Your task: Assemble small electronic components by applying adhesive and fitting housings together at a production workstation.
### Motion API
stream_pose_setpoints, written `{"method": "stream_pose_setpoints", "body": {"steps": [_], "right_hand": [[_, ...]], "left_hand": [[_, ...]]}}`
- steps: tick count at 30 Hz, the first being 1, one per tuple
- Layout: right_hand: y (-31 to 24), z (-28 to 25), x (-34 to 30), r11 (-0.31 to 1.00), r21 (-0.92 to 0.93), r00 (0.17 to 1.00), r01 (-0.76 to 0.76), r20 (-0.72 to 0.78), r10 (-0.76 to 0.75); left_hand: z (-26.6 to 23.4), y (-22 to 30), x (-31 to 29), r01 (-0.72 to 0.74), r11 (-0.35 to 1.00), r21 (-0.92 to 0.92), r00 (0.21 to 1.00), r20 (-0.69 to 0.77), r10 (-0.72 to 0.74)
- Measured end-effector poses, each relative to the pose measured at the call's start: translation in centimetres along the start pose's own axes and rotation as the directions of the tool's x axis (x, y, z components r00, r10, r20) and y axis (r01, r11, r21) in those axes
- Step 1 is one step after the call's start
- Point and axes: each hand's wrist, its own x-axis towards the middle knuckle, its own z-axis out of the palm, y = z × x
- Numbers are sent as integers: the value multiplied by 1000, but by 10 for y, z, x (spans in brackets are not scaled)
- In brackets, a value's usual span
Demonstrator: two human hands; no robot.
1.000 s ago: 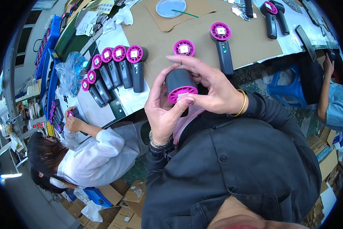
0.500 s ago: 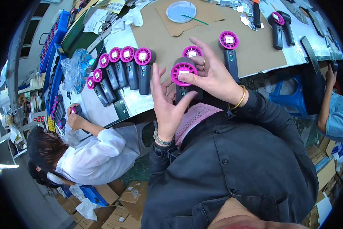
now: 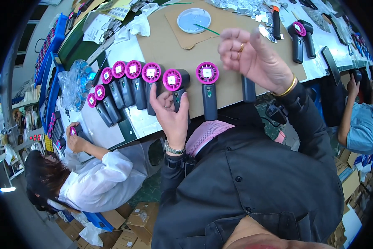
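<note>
Since the earlier frame, the held device [image 3: 176, 81] has moved toward nine o'clock, up to the row's end; your right hand [image 3: 253, 62] has let go and risen, now between two and three o'clock of it, fingers loosely curled. Your left hand [image 3: 170, 118] grips the handle between thumb and fingers.

Around it: row of devices [image 3: 139, 94] at nine; lone device [image 3: 209, 101] at three; white dish [image 3: 194, 32] between twelve and one; co-worker in white [image 3: 99, 180] at seven. Your right hand hides the far device's [image 3: 248, 91] head.

Held device: dark grey, magenta ring, white square centred, green patch on handle. Earlier your right thumb overlapped its face; now uncovered.
</note>
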Motion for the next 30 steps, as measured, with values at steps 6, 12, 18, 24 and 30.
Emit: {"method": "stream_pose_setpoints", "body": {"steps": [6,12,18,24,30], "right_hand": [[19,10,-10,990,87,994,-108,-10,109],[28,11,-10,981,133,988,-145,-39,151],[22,14,-12,981,122,987,-151,-41,157],[17,14,-14,983,109,988,-145,-38,150],[17,12,-15,985,110,990,-136,-25,140]], "left_hand": [[7,8,2,-44,996,81,999,3,44],[12,19,1,-95,970,222,995,-22,102],[14,19,1,-94,963,254,994,-26,104],[14,20,0,-85,953,289,995,-30,98],[15,20,1,-62,962,266,997,-25,72]]}}
